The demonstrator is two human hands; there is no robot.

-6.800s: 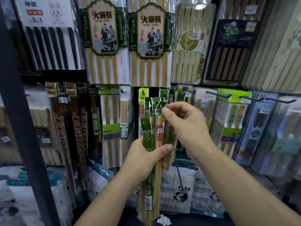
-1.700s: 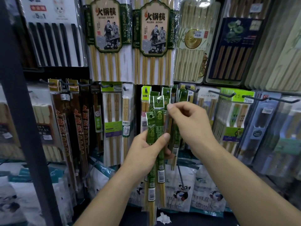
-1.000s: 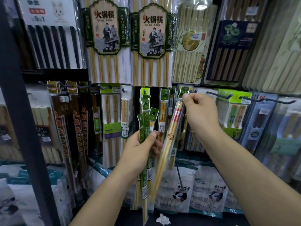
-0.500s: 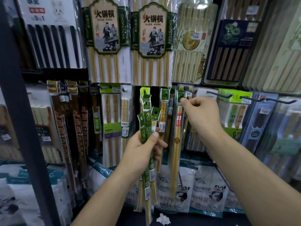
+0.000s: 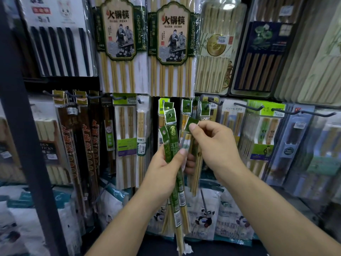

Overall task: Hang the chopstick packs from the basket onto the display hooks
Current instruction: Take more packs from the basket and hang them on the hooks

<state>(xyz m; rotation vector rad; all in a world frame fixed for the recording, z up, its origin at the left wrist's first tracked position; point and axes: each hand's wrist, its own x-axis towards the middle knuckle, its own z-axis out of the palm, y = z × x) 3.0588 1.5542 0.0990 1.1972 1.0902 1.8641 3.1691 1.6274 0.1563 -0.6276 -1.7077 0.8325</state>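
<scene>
Below the hanging rows, left hand (image 5: 166, 170) is gripping a bundle of green chopstick packs (image 5: 172, 145); right hand (image 5: 212, 145) is pinching one pack's green header (image 5: 192, 124), under the display hook (image 5: 214, 102). Risk: neighbouring packs sliding out during the pull, header hole missing the hook tip

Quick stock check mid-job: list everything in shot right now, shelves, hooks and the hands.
Hot-pot chopstick packs: two, cream with green labels, top centre.
Black chopstick pack: one, black on white, top left.
Boxed set: one, navy, top right.
Brown packs: several, dark brown with red lettering, hanging lower left.
Display hooks: several, dark grey, middle row.
Hung packs: a few, green headers, just above the hands.
Panda bags: several, white and teal, bottom.
Basket: not in view.
Held bundle: at least three packs, green, centre.
Single pack: one, green header, beside the bundle.
Left hand: grips the held bundle.
Right hand: pinches the single pack's header.
</scene>
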